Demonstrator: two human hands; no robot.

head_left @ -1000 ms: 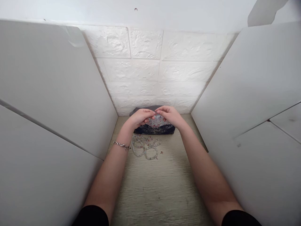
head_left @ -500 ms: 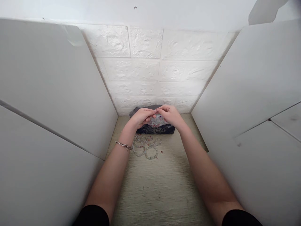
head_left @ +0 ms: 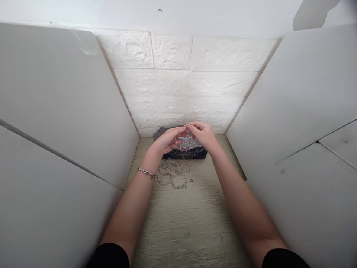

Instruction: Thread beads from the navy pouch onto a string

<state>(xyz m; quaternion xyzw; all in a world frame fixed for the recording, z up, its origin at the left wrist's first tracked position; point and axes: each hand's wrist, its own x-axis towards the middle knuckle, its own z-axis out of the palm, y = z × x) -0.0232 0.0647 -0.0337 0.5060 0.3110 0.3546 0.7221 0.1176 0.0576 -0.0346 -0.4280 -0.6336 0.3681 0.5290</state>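
Observation:
My left hand (head_left: 170, 140) and my right hand (head_left: 202, 133) meet at the fingertips above a dark box (head_left: 189, 153). Both pinch at the same spot; whatever sits between the fingertips is too small to make out. Inside the box lie many small clear and pinkish beads (head_left: 186, 144), partly hidden by my hands. Just in front of it, several beaded bracelets (head_left: 179, 181) in pale colours lie in a loose heap on the wooden surface (head_left: 189, 219). One small reddish bead (head_left: 191, 180) rests apart, right of the bracelets.
White panels stand close on the left (head_left: 69, 93) and on the right (head_left: 292, 96), hemming in both arms. A white brick-patterned wall (head_left: 167, 82) rises behind the box. A silver chain bracelet (head_left: 147, 172) circles my left wrist.
My right hand has risen slightly, its fingertips a little higher. My left fingers have curled and shifted slightly, uncovering more of the beads in the box. The heap of bracelets has not moved.

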